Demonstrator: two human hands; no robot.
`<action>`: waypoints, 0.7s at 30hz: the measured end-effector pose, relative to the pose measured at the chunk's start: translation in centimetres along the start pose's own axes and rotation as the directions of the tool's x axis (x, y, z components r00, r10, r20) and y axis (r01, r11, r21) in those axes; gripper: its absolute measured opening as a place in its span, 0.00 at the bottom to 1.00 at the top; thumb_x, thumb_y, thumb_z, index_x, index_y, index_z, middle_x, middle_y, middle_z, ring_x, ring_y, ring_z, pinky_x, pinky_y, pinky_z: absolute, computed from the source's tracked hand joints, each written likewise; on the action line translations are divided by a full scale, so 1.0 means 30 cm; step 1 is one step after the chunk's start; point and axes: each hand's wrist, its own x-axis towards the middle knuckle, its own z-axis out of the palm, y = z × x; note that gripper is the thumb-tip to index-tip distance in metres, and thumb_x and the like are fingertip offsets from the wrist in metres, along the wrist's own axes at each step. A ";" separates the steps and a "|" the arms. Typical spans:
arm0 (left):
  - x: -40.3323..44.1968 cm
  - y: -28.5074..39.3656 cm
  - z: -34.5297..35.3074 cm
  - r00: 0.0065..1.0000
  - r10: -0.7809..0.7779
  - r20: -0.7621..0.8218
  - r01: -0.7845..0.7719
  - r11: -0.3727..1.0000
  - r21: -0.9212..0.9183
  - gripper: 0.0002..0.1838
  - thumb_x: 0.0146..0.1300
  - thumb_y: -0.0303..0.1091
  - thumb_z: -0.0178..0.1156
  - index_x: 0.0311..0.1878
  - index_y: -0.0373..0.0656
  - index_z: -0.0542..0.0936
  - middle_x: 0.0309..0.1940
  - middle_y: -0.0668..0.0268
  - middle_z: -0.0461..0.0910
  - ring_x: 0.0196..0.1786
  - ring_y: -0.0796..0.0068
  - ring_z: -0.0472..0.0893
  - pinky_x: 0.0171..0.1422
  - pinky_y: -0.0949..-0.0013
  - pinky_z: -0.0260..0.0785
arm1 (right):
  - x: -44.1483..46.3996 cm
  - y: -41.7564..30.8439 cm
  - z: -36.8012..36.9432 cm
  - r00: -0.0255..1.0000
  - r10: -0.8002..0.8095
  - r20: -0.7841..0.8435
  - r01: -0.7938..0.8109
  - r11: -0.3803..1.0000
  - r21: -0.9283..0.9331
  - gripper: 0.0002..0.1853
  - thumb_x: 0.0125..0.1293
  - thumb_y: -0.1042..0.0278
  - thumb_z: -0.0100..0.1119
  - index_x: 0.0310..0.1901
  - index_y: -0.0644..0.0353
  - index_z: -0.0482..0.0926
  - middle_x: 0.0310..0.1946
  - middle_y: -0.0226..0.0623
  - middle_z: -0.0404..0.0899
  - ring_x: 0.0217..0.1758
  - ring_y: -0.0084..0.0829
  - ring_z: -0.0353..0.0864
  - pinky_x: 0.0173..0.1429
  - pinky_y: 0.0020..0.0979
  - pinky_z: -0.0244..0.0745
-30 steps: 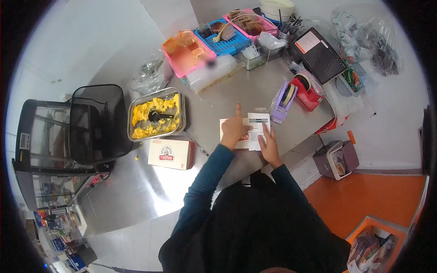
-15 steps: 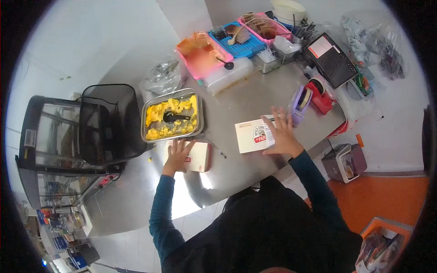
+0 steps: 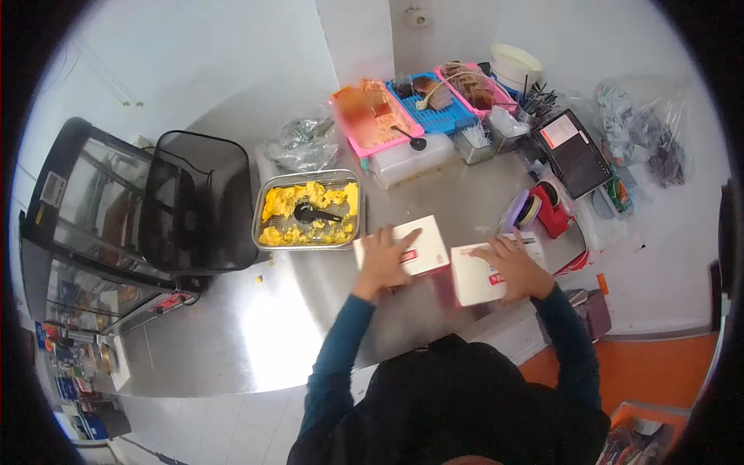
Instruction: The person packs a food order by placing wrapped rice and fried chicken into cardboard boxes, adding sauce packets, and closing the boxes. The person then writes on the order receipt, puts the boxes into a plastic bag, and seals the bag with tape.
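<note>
Has left box [image 3: 428, 246] and right box [image 3: 473, 278] side by side over the metal table [image 3: 209, 329], printed faces up, long axes crosswise, right ends slanting away; lays left hand [image 3: 381, 262] and right hand [image 3: 518, 270] atop, palms down, fingers spread wide; cannot tell whether gripping.

Two hands [image 3: 380, 262] [image 3: 518, 267], two white boxes [image 3: 428, 245] [image 3: 474, 282], two pink baskets [image 3: 389, 143] [image 3: 502, 101], one blue basket [image 3: 442, 121], two tape dispensers [image 3: 554, 218] [image 3: 514, 208]

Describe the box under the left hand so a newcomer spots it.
On the metal table, find the tray of yellow food. Off its lower right corner in the image, the left hand is on a cream box with a red label. It's nearer the tray; the other box is under the right hand.
</note>
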 end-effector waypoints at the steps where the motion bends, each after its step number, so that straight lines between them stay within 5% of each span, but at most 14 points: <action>1: 0.048 0.016 0.060 1.000 0.011 0.008 -0.011 1.000 0.010 0.54 0.22 0.49 0.71 0.64 0.68 0.61 0.57 0.45 0.61 0.58 0.46 0.62 0.61 0.42 0.49 | -0.032 -0.003 -0.036 1.000 0.012 0.012 -0.012 1.000 -0.016 0.54 0.20 0.56 0.70 0.61 0.45 0.59 0.52 0.48 0.63 0.59 0.50 0.59 0.65 0.61 0.38; 4: 0.143 0.079 0.197 0.997 -0.024 0.068 0.019 0.998 0.067 0.54 0.25 0.49 0.71 0.65 0.69 0.59 0.59 0.46 0.59 0.62 0.43 0.58 0.63 0.34 0.44 | -0.068 0.023 -0.054 0.999 0.048 0.006 -0.048 0.997 -0.056 0.54 0.19 0.54 0.70 0.61 0.44 0.60 0.52 0.49 0.63 0.60 0.51 0.59 0.64 0.61 0.39; 8: 0.125 0.063 0.234 0.986 0.034 0.162 -0.004 0.983 -0.184 0.52 0.36 0.55 0.68 0.67 0.58 0.55 0.65 0.41 0.46 0.67 0.36 0.45 0.65 0.34 0.35 | 0.016 0.020 -0.036 0.993 0.045 -0.108 -0.051 0.998 -0.048 0.53 0.23 0.54 0.70 0.62 0.42 0.60 0.53 0.46 0.64 0.60 0.49 0.59 0.62 0.58 0.43; 9: 0.098 0.055 0.172 0.964 0.013 0.266 0.044 0.977 -0.208 0.49 0.42 0.58 0.64 0.67 0.48 0.55 0.67 0.41 0.42 0.68 0.36 0.39 0.67 0.38 0.33 | 0.066 0.015 -0.024 0.992 0.028 -0.126 -0.032 0.999 -0.028 0.52 0.25 0.56 0.69 0.62 0.41 0.60 0.53 0.45 0.64 0.60 0.48 0.59 0.62 0.57 0.44; 11: 0.015 -0.053 0.159 0.967 0.013 0.253 0.029 0.986 -0.163 0.46 0.47 0.57 0.61 0.66 0.43 0.56 0.66 0.41 0.48 0.68 0.37 0.43 0.69 0.43 0.34 | 0.168 -0.001 0.010 0.964 -0.077 -0.253 0.099 0.992 0.077 0.52 0.25 0.54 0.69 0.62 0.42 0.59 0.55 0.47 0.62 0.63 0.46 0.56 0.64 0.57 0.43; 13: -0.073 -0.144 0.131 0.988 -0.068 0.139 0.095 0.976 -0.198 0.41 0.52 0.51 0.60 0.65 0.40 0.57 0.64 0.43 0.54 0.68 0.42 0.49 0.70 0.49 0.40 | 0.273 -0.012 0.042 0.993 -0.065 -0.094 0.070 0.997 0.045 0.53 0.24 0.59 0.70 0.62 0.41 0.59 0.58 0.47 0.60 0.66 0.47 0.52 0.63 0.63 0.41; 16: -0.177 -0.226 0.057 0.992 -0.085 -0.092 0.037 0.899 -0.437 0.36 0.56 0.43 0.59 0.64 0.37 0.57 0.64 0.48 0.57 0.67 0.53 0.56 0.69 0.63 0.48 | 0.403 -0.017 0.155 0.969 -0.181 -0.171 0.208 0.966 0.156 0.58 0.20 0.63 0.72 0.64 0.38 0.55 0.61 0.43 0.58 0.67 0.48 0.50 0.63 0.61 0.44; 21: -0.285 -0.251 0.006 0.937 -0.348 0.005 0.274 0.729 -0.627 0.34 0.59 0.34 0.57 0.66 0.39 0.54 0.67 0.53 0.52 0.67 0.58 0.56 0.68 0.63 0.49 | 0.410 -0.005 0.217 0.988 -0.106 -0.113 0.112 0.993 0.042 0.61 0.22 0.62 0.74 0.66 0.39 0.50 0.67 0.49 0.44 0.71 0.51 0.38 0.66 0.60 0.40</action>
